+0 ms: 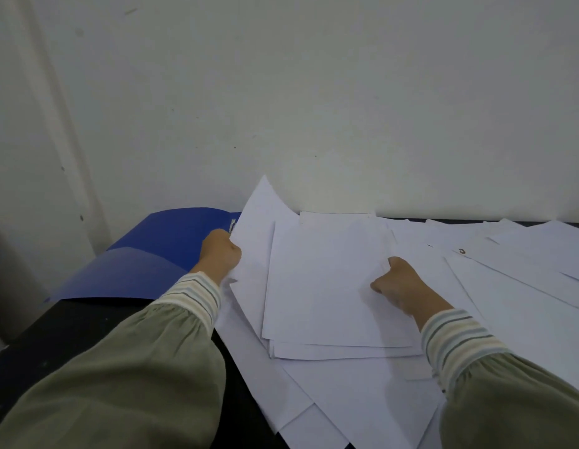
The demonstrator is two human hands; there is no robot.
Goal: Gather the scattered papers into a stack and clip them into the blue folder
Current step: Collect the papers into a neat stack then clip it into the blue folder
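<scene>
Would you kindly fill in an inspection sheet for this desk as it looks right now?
Surface: dark table, largely covered by sheets.
Job's things: blue folder open at left; partial stack at centre; loose papers spread to the right.
Clutter: small dark mark on one sheet, unclear.
Grippers: left hand grips the stack's left edge; right hand holds its right edge.
Cables: nothing seen.
Surroundings: pale wall behind.

Scattered white papers [330,280] beside open blue folder [158,254]
</scene>
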